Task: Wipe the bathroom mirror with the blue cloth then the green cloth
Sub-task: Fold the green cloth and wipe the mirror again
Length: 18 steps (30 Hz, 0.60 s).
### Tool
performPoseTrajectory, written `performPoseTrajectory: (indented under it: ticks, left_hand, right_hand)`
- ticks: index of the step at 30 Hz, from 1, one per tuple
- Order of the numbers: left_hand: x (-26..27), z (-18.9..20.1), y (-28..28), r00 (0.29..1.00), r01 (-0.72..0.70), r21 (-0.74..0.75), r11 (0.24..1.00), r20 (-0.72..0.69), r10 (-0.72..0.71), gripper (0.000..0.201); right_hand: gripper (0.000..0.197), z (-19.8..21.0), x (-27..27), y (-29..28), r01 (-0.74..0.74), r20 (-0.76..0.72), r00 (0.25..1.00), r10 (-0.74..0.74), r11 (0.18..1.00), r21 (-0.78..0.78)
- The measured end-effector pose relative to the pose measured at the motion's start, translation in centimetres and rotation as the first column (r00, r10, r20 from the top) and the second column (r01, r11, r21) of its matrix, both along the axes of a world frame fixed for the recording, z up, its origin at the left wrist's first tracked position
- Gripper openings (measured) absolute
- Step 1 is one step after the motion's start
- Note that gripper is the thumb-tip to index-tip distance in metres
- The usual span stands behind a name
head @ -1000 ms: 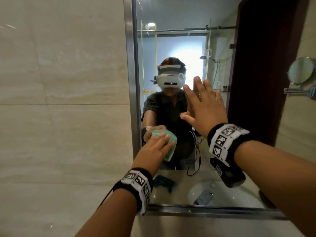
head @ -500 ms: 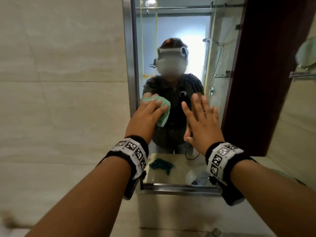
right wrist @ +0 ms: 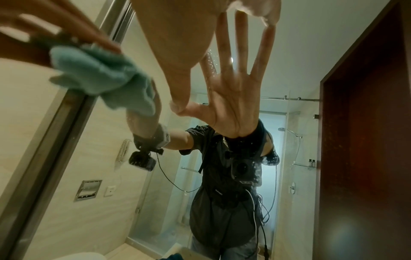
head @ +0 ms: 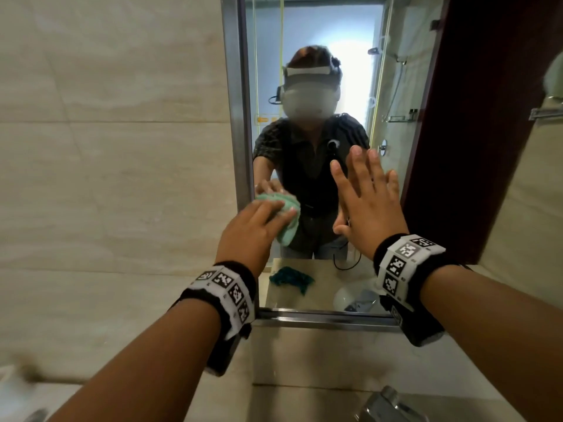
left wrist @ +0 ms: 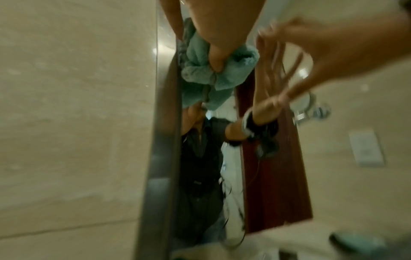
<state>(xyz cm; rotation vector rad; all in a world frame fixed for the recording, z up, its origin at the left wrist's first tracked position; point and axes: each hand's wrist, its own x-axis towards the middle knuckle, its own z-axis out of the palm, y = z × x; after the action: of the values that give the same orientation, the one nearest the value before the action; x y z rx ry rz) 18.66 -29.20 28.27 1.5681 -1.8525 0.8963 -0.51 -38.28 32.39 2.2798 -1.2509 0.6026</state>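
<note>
The mirror [head: 307, 22] hangs in a steel frame [head: 240, 117] on the tiled wall. My left hand [head: 253, 226] grips a bunched light green cloth [head: 288, 220] and presses it on the glass by the left frame edge. In the left wrist view the thumb [left wrist: 217, 59] digs into the green cloth [left wrist: 222, 77]. My right hand [head: 368, 202] lies flat on the glass to its right, fingers spread and holding nothing. The right wrist view shows that palm [right wrist: 184, 44] above its reflection. The dark blue cloth [head: 291, 278] appears only as a reflection, lying on the counter.
A beige tiled wall [head: 106, 178] fills the left. A metal tap [head: 387, 403] stands at the bottom edge, below the mirror. A round wall-mounted mirror [head: 553, 77] juts out at the far right. The glass reflects a basin [head: 356, 296], a dark door and a shower.
My left hand has slid the green cloth up the mirror's left side and back down. My right hand sits lower on the glass than a second ago, still flat.
</note>
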Motion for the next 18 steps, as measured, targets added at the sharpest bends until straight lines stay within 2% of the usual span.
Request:
performPoseTrajectory:
  ticks: [2,4,8,11,14,18]
  left_hand:
    - [-0.4,1.4,-0.7,0.996,0.019,-0.122,0.992,-0.085,-0.029,0.063]
    - [-0.8,1.9,-1.6,0.996,0.015,-0.171,0.985,-0.085,-0.03,0.069]
    - [-0.9,-0.6,-2.6,1.0,-0.017,-0.159,0.987,-0.013,0.015,0.09]
    - [-0.4,-3.4,-2.8,0.997,-0.029,-0.13,0.991,0.065,0.038,0.098]
    - [0.0,-6.4,-2.5,0.984,-0.054,-0.087,0.995,0.162,0.068,0.103]
    - [0.5,-9.9,-1.0,0.977,-0.037,0.025,0.999,0.212,0.031,0.108]
  right_hand:
    - [0.117,0.0,0.0,0.0,0.005,-0.003,1.0,-0.005,1.0,-0.007]
    - [0.116,-0.1,0.0,0.0,0.01,-0.012,1.0,-0.01,1.0,-0.02]
    - [0.115,-0.3,-0.3,-0.1,0.007,-0.029,1.0,-0.009,0.998,-0.055]
    - [0.11,-1.1,-0.3,-0.2,-0.008,0.005,1.0,0.009,0.996,-0.09]
    - [0.098,-4.6,-0.6,0.3,-0.078,0.06,0.994,0.089,0.984,-0.159]
    - [0.104,-10.7,-1.2,0.6,-0.155,-0.072,0.987,0.144,0.972,-0.177]
